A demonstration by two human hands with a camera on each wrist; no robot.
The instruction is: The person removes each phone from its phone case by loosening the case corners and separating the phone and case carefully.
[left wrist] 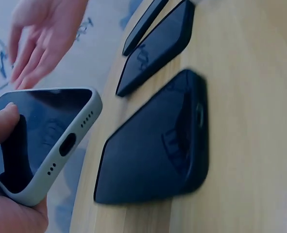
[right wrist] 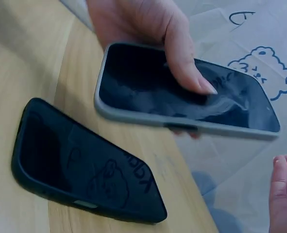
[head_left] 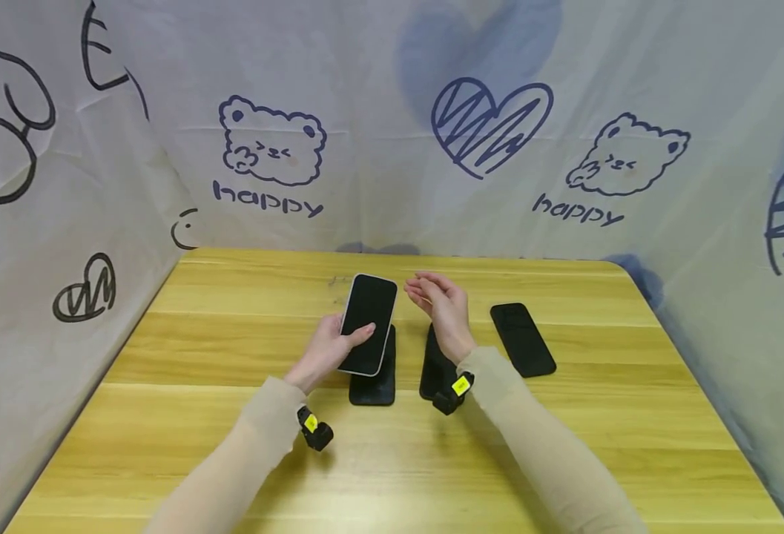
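Observation:
My left hand [head_left: 328, 348] grips a phone in a pale grey case [head_left: 369, 319], the thumb lying across its dark screen. The phone is raised above the table and tilted, its bottom edge with the charging port showing in the left wrist view. Below it, partly covered in the head view, lies a black-cased phone [head_left: 372, 391], screen up. To the right of the held phone my right hand [head_left: 446, 311] hovers with nothing in it, fingers extended and slightly bent. Under that hand and wrist a second black-cased phone [head_left: 435, 371] lies partly hidden.
A third black phone [head_left: 524, 341] lies slanted on the wooden table [head_left: 185, 415], to the right of the right hand. White cloth [head_left: 378, 163] with drawn bears and hearts hangs behind the table and along both sides. Each wrist wears a small black camera [head_left: 450, 397].

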